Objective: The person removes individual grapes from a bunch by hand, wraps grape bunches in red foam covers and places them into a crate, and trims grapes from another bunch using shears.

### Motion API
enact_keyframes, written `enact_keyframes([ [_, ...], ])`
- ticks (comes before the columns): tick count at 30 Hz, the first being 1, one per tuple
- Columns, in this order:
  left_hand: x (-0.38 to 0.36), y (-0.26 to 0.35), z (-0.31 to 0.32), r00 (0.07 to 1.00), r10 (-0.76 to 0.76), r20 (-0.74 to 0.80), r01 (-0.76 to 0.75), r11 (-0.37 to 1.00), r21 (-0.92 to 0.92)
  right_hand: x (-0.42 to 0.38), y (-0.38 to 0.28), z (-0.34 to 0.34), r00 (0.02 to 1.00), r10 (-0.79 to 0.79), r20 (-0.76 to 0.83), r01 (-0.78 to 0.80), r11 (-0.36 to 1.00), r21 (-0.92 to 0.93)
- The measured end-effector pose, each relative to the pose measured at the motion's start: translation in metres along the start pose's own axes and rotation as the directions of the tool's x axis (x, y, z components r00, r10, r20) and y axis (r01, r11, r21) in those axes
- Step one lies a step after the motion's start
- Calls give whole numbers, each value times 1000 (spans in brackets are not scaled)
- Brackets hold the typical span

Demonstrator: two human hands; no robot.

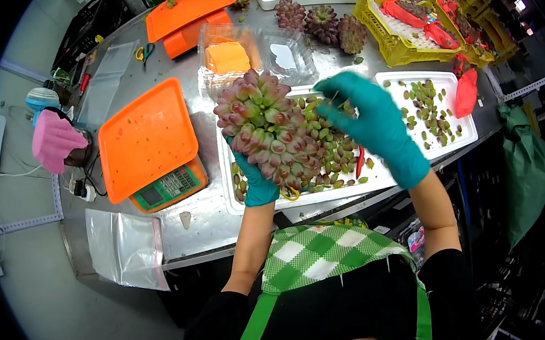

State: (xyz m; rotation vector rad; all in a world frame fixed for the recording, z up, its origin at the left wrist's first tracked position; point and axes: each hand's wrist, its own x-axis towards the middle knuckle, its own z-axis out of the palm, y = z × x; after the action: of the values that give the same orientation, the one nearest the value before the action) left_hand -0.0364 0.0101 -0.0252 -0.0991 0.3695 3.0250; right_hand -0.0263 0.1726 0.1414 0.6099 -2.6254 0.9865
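Observation:
My left hand (257, 183), in a teal glove, is wrapped around the underside of a large pink-green succulent (267, 131) with several rosettes. It holds the plant above a white tray (231, 200) strewn with loose succulent leaves (336, 154). To the right of the plant, my right hand (372, 118), also gloved in teal, hovers over the tray with thumb and forefinger apart. No held thing shows clearly between those fingers. A red slender object (359, 161) lies among the leaves, and a yellow loop handle (290, 194) pokes out below the plant.
On the left stands an orange-topped scale (148, 139), beside a clear plastic bag (126, 246). A clear clamshell box (228, 53) is behind the plant. A second white tray (428, 112) with leaves, whole succulents (323, 24) and a yellow crate (397, 33) sit to the right and back.

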Motion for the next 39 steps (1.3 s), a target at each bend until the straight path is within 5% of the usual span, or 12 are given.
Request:
enact_keyframes([
  [3,6,1,10,1000,16,-13,-16,1000,12,-17,-15,17,943,-237,233,269,956,-114],
  [6,8,1,18,999,23,-27,-22,1000,21,-24,-22,38,929,-325,176,362,894,-264],
  [12,3,2,20,997,-15,-72,17,999,27,3,4,53,948,-293,123,304,950,-78],
  [17,12,4,19,998,-39,38,32,984,175,20,3,57,932,-348,103,362,906,-221],
  [20,25,4,18,972,-57,226,36,995,93,26,-1,57,960,-277,37,278,932,-233],
  [23,29,6,47,942,-38,335,-10,990,139,28,5,42,960,-124,-251,163,976,141],
  [24,30,7,55,929,-29,368,-29,988,152,27,-4,26,957,133,-258,-13,909,417],
  [25,31,9,63,940,-17,341,-42,985,165,30,9,26,904,118,-410,26,944,330],
  [27,35,13,76,957,11,290,-70,979,193,15,19,5,954,59,-294,-54,998,25],
  [30,38,14,76,928,132,349,-250,915,316,2,28,3,953,-40,-299,-13,985,-172],
  [34,39,14,62,915,97,392,-193,958,213,-6,-6,12,975,-128,-181,144,987,77],
  [39,35,7,64,917,98,386,-156,980,123,-6,-22,37,980,-179,-88,152,954,-258],
])
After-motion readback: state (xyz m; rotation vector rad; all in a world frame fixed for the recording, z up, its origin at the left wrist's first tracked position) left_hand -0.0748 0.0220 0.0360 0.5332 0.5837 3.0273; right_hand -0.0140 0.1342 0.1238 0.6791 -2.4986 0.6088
